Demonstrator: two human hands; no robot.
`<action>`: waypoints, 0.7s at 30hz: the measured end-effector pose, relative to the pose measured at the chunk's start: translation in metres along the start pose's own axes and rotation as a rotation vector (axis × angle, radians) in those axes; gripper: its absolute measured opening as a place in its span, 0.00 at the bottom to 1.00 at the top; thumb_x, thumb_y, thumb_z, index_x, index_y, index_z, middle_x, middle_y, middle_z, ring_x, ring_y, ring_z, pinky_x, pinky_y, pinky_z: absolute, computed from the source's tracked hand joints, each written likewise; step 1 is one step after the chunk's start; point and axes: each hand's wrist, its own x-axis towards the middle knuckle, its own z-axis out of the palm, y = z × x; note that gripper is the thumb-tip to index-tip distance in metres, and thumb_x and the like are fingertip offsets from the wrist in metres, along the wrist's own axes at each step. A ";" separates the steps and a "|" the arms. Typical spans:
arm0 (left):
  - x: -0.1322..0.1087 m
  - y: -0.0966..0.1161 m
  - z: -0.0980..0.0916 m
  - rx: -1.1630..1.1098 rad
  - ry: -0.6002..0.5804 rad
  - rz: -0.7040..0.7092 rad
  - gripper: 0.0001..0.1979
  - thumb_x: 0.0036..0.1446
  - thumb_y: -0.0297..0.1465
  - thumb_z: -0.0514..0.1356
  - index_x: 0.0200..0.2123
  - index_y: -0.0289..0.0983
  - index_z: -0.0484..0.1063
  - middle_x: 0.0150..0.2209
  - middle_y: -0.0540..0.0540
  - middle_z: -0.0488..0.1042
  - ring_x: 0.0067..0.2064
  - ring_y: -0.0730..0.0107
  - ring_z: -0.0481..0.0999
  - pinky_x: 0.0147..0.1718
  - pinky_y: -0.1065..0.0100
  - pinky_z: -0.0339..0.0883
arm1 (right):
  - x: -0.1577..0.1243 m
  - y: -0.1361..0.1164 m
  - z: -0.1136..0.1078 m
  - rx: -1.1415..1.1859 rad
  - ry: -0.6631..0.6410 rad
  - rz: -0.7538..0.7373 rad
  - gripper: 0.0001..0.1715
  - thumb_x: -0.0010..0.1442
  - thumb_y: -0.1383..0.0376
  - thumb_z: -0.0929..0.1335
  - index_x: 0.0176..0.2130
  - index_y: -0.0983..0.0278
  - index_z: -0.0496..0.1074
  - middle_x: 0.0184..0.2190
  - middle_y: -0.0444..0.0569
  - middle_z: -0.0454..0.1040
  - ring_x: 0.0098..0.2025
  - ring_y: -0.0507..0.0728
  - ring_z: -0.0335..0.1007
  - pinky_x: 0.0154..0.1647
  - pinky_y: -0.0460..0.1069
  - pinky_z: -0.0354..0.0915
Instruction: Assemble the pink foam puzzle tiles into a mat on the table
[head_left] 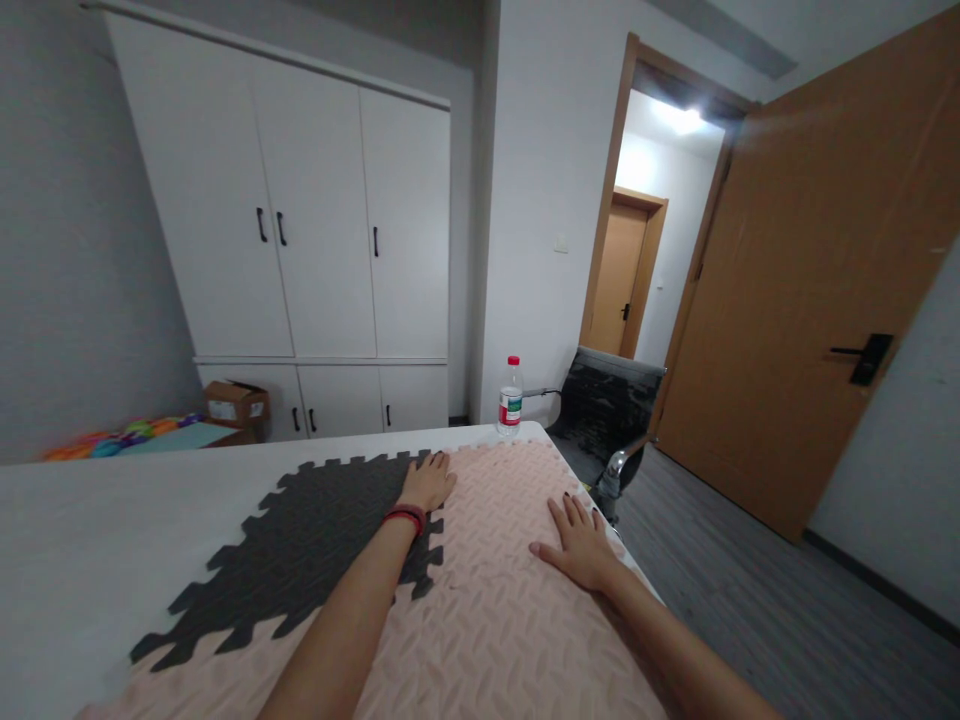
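A dark grey foam puzzle mat (300,550) and a pale pink foam puzzle mat (495,600) lie interlocked on a white table (90,540). My left hand (429,482) rests flat on the far end of the seam where grey meets pink, fingers spread; a red band circles the wrist. My right hand (577,540) presses flat on the pink mat near the table's right edge. Neither hand holds anything.
A water bottle (510,397) with a red cap stands at the table's far right corner. A grey office chair (607,420) sits just beyond it. White cupboards, a cardboard box (236,403) and colourful toys are at the back left. An open wooden door (810,290) is at right.
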 end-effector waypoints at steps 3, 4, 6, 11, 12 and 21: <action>-0.020 0.007 -0.018 -0.009 -0.023 0.033 0.25 0.59 0.42 0.51 0.56 0.37 0.57 0.60 0.41 0.57 0.60 0.55 0.55 0.57 0.44 0.47 | 0.000 0.000 0.001 0.003 -0.001 0.006 0.55 0.49 0.33 0.50 0.64 0.61 0.42 0.66 0.53 0.36 0.66 0.65 0.27 0.61 0.62 0.30; -0.031 0.009 -0.024 -0.013 -0.031 0.051 0.26 0.60 0.43 0.48 0.57 0.36 0.55 0.61 0.40 0.55 0.61 0.55 0.53 0.58 0.46 0.45 | 0.001 0.001 0.002 0.004 0.001 0.003 0.55 0.49 0.32 0.50 0.64 0.61 0.41 0.66 0.53 0.36 0.66 0.65 0.28 0.60 0.62 0.31; -0.061 0.014 -0.035 -0.017 -0.048 0.104 0.27 0.62 0.41 0.42 0.60 0.34 0.50 0.63 0.39 0.50 0.64 0.59 0.47 0.60 0.51 0.41 | 0.003 0.003 0.005 0.006 0.009 -0.004 0.55 0.49 0.32 0.50 0.64 0.61 0.41 0.66 0.54 0.36 0.65 0.65 0.28 0.60 0.63 0.31; -0.140 0.025 -0.040 -0.030 -0.141 0.236 0.28 0.62 0.40 0.35 0.63 0.36 0.44 0.65 0.45 0.45 0.65 0.68 0.40 0.62 0.61 0.35 | 0.005 0.005 0.010 -0.008 0.005 0.004 0.56 0.48 0.32 0.50 0.64 0.61 0.42 0.66 0.56 0.36 0.65 0.66 0.28 0.60 0.64 0.29; -0.149 0.027 -0.039 -0.033 -0.161 0.238 0.28 0.62 0.41 0.34 0.63 0.36 0.44 0.65 0.45 0.44 0.65 0.67 0.40 0.62 0.60 0.36 | 0.005 0.005 0.011 -0.012 0.000 0.006 0.56 0.48 0.32 0.50 0.64 0.62 0.41 0.66 0.56 0.36 0.65 0.66 0.28 0.60 0.63 0.28; -0.153 0.036 -0.044 -0.058 -0.236 0.163 0.30 0.61 0.45 0.36 0.62 0.37 0.45 0.65 0.40 0.44 0.65 0.59 0.40 0.60 0.48 0.36 | -0.004 -0.001 -0.001 -0.067 -0.041 0.031 0.50 0.53 0.36 0.50 0.64 0.61 0.41 0.65 0.56 0.38 0.65 0.64 0.30 0.59 0.64 0.32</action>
